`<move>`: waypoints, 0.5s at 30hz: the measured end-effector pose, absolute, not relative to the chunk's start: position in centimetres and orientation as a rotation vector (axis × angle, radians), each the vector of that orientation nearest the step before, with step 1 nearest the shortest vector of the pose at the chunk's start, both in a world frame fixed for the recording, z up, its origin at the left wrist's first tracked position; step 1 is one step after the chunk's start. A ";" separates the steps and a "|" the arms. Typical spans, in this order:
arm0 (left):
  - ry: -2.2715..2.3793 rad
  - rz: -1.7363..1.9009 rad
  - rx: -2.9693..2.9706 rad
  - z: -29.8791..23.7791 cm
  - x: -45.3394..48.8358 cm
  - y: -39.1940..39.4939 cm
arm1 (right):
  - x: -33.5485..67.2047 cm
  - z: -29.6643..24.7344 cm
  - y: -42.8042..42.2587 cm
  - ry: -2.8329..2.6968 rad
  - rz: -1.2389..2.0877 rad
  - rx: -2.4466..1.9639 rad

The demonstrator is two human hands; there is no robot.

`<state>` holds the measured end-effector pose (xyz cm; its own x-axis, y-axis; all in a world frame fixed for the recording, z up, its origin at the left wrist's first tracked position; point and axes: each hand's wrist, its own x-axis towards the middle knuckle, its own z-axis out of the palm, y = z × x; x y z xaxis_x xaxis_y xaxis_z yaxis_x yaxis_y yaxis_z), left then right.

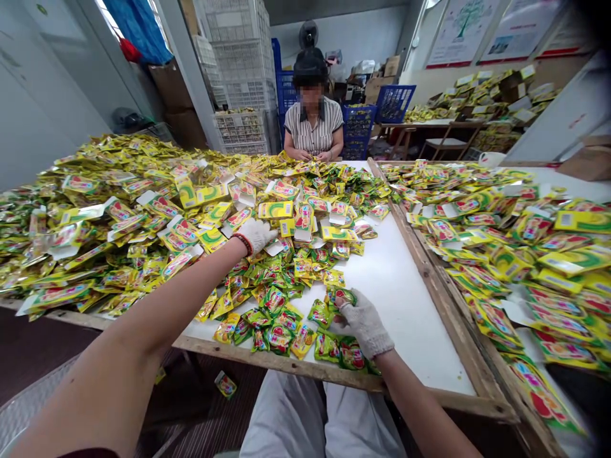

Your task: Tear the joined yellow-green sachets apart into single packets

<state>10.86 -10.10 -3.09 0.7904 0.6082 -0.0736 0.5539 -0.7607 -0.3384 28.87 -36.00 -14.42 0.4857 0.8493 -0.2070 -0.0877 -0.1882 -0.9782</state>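
Gloved right hand [366, 323] – fingers closed round one green sachet [344, 296], near side of white tabletop [405, 305]; gloved left hand [258, 235] – at carton heap [181, 232], grip indeterminable; wooden rim [286, 365], presumably retaining loose sachets [279, 337].

Right of centre, a bare strip of white tabletop [401, 280] leaves the right hand [366, 323] room to pass, bounded farther right by a wooden rail [424, 270]. Across the left and upper middle, heaped packets and cartons [126, 224] crowd the left hand [258, 235].

Packets [275, 300]: print unreadable | cartons [275, 210]: lettering unreadable | wall posters [461, 32]: text unreadable (too small throughout)
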 end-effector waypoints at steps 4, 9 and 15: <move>-0.882 0.213 -2.614 -1.3 11.3 -12.0 | 29.2 -14.1 -36.6 -0.688 0.942 -1.487; -1.025 -0.012 -2.723 -1.9 10.3 -18.6 | 29.3 -13.7 -37.6 -0.697 0.867 -1.403; -1.022 -0.197 -2.917 -7.1 10.2 -28.2 | 27.8 -12.9 -38.1 -0.671 0.656 -1.457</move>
